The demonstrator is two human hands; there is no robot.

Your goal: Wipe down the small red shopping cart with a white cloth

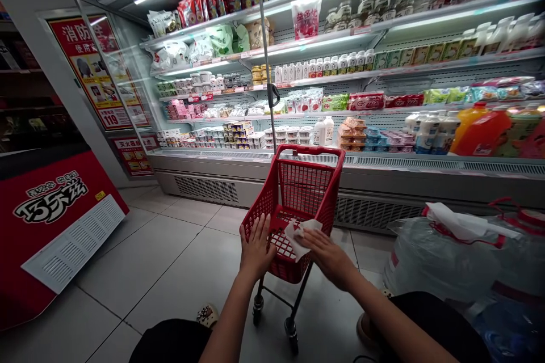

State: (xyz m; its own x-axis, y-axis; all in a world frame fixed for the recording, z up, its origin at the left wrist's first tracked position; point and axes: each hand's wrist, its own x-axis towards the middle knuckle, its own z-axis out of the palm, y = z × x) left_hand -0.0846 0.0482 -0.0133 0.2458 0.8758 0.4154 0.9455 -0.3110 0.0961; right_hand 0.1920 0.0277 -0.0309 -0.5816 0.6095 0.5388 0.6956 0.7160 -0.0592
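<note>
A red plastic shopping cart (306, 165) with a lattice basket stands on wheels in front of me. My left hand (256, 247) lies on the basket's near left rim, its fingers stretched out and holding nothing. In my right hand (326, 249) is a crumpled white wipe (297, 241), pressed at the near right rim of the basket. Part of the wipe hangs over the inside of the basket, and my fingers cover the rest. Through the lattice floor the ground shows.
A refrigerated display case (213, 178) stocked with dairy and drinks stands behind the cart. At left is a red freezer (63, 221). Large plastic-wrapped water bottles (426, 264) stand close by my right knee. A glass door with a black handle (273, 95) rises behind the cart.
</note>
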